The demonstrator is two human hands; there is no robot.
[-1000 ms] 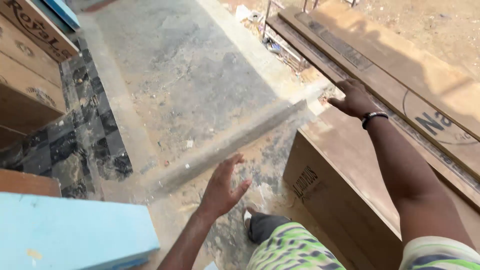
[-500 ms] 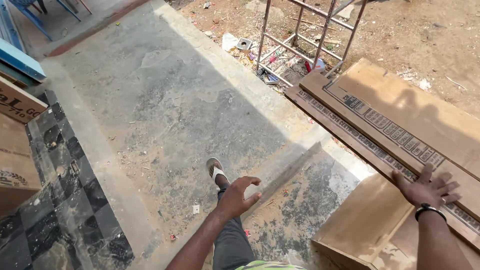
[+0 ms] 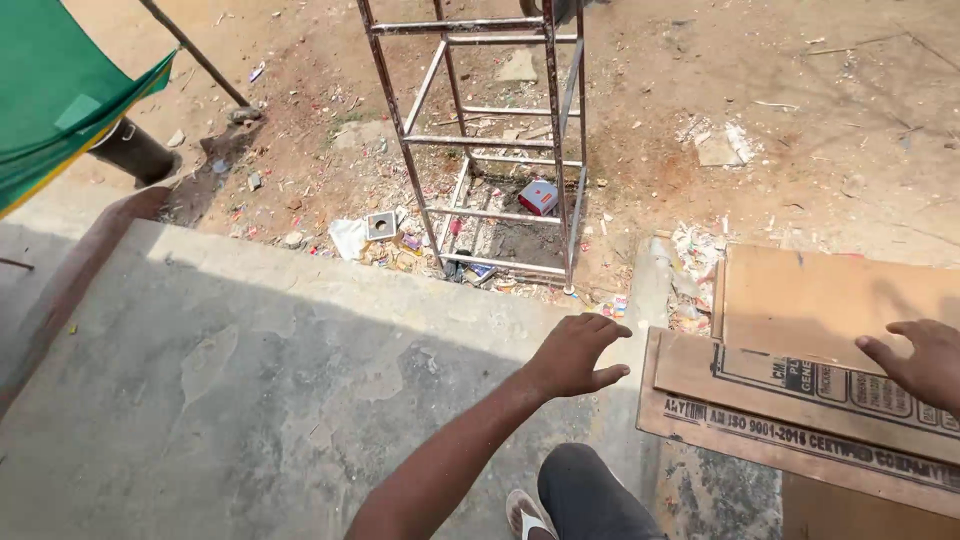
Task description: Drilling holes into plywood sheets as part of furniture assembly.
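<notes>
boards (image 3: 800,300): matt brown plywood | slab (image 3: 250,370): rough concrete | frame (image 3: 480,140): rusty painted metal

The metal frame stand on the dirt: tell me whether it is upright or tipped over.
Upright. The metal frame stand has its legs planted in the littered dirt and its rungs level; nothing rests on those in view. Its top is cut off by the picture.

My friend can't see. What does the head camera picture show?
Two bare, empty hands reach forward: the right hand hovers over stacked brown plywood sheets, the left hand over a concrete slab. Beyond stands a rusty metal frame on littered dirt.
</notes>
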